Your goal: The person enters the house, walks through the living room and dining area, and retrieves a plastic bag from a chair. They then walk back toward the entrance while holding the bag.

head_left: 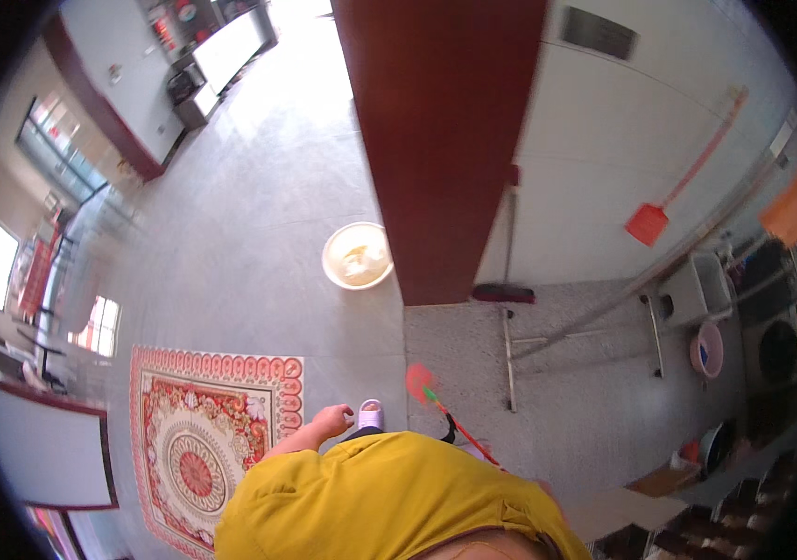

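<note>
- Head view: my left hand [331, 422] hangs released at my side, fingers loosely bent, just past the edge of the fringed-looking rug.
- My right hand is hidden behind the yellow top [370, 495], so I cannot tell whether it grips anything.
- Ahead of my body, right of centre, is the red stick [469, 434], thin and smooth, with a green joint [431, 395] and a round, blurred red head [420, 381]; its lower end runs out of sight behind the yellow cloth.
- Near my left hand, a pale, rounded slipper [371, 411] shows on my foot.
- To the left lies the flat rug [197, 474], red, cream and grey, with a circular medallion and a scalloped border.
- Further forward, a round cream basin [327, 266] with a smooth rim holds something pale and yellowish; it sits beside the square-edged, dark red-brown pillar [445, 140].
- Right of the pillar, a dark-bristled broom [504, 294] rests on coarse, speckled grey flooring [594, 411].
- Beyond, a flat-bladed orange-red dustpan [647, 224] with a long handle stands out against the pale wall [594, 159].
</note>
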The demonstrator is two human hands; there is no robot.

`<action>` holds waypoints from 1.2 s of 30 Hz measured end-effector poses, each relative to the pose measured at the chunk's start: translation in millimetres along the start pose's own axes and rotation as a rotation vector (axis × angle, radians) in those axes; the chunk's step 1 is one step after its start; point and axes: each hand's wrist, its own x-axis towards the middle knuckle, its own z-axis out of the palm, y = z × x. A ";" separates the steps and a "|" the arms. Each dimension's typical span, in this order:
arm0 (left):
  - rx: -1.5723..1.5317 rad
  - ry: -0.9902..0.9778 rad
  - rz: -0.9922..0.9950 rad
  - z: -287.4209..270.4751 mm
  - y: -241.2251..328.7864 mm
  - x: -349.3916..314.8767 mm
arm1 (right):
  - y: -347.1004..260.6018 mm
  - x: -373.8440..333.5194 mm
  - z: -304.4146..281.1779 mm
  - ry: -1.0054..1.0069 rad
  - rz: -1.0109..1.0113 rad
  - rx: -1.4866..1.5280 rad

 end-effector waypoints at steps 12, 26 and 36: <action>-0.368 0.209 -0.251 -82.5 -219.0 27.9 | -369.7 153.4 -19.9 0.204 -0.261 0.172; -0.557 0.333 -0.108 -234.7 -224.6 109.4 | -565.1 342.0 -53.8 0.137 -0.487 -0.020; -0.623 0.359 -0.638 -311.2 -359.7 79.0 | -763.7 489.8 -28.5 0.034 -0.599 -0.168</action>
